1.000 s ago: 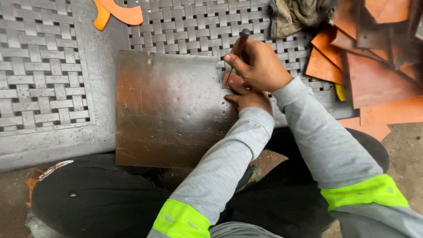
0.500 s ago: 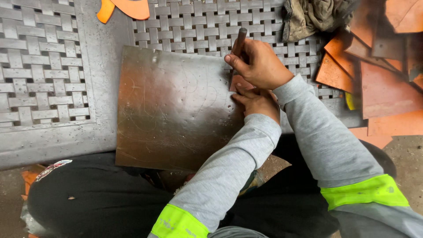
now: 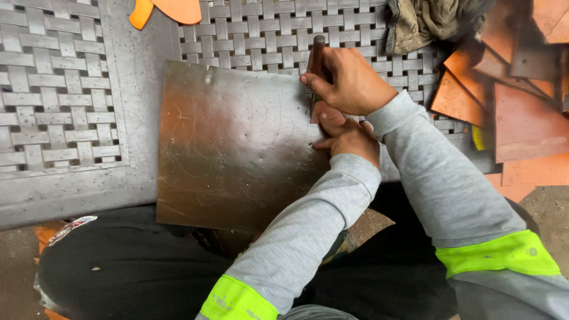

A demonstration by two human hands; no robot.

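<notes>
Right hand (image 3: 349, 80) wrapped tight around a dark metal scribing tool (image 3: 316, 65), tip set down on the right edge of a copper-toned metal sheet (image 3: 237, 148). Left hand (image 3: 347, 137) just below it, fingers curled together and pressing a small reddish template piece (image 3: 323, 112) flat against the sheet; whether that grip pinches the piece or only bears down on it, cannot tell.

Best done, by judgement: keep the tool steep and hard against the template's edge, press the piece firmly so as not to let it creep, and draw in short steady strokes. Faint curved scratch lines already visible across the sheet, so worth watching for overlap.

Sheet lying partly across the lap, dark trousers (image 3: 130, 272) below, its far edge resting on a grey panel with woven lattice pattern (image 3: 65, 89). Orange cut-out shapes (image 3: 169, 9) at the top edge of that panel. Stack of orange-brown sheet offcuts (image 3: 521, 118) well off to the right, a crumpled dirty rag (image 3: 427, 21) beside them. Bare gritty floor (image 3: 545, 204) at lower right.
</notes>
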